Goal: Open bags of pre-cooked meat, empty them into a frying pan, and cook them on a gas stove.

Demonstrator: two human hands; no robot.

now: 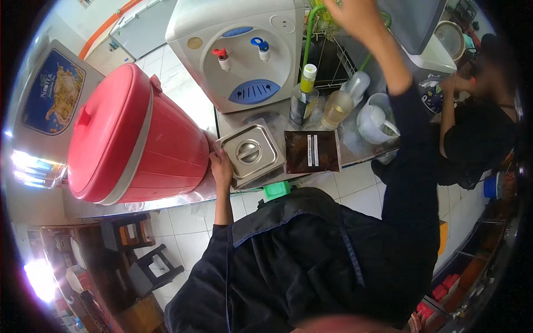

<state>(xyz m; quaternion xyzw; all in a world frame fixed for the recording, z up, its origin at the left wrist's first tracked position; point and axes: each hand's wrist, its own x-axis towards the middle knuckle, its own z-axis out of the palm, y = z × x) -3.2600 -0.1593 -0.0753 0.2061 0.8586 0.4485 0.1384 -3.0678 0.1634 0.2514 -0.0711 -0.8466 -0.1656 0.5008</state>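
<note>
My left hand (221,168) rests at the left edge of a lidded stainless steel food pan (254,154), its fingers at the rim. Right of the pan lies a sealed pouch of dark brown sauce (312,152) with a printed label. Behind the pouch stand a bottle with a yellow neck and white cap (306,98) and an amber-tinted plastic bottle (336,109). My right hand (349,12) is raised at the top edge, near a green-handled wire basket (310,33); its fingers are partly cut off, so what it touches cannot be told.
A white water dispenser (250,54) stands behind the pan. To the left is a large red lidded bucket (166,145). A white plastic jug (377,120) sits at the counter's right. A co-worker in black (474,137) is at the far right. Dark stools (156,266) stand on the tiled floor.
</note>
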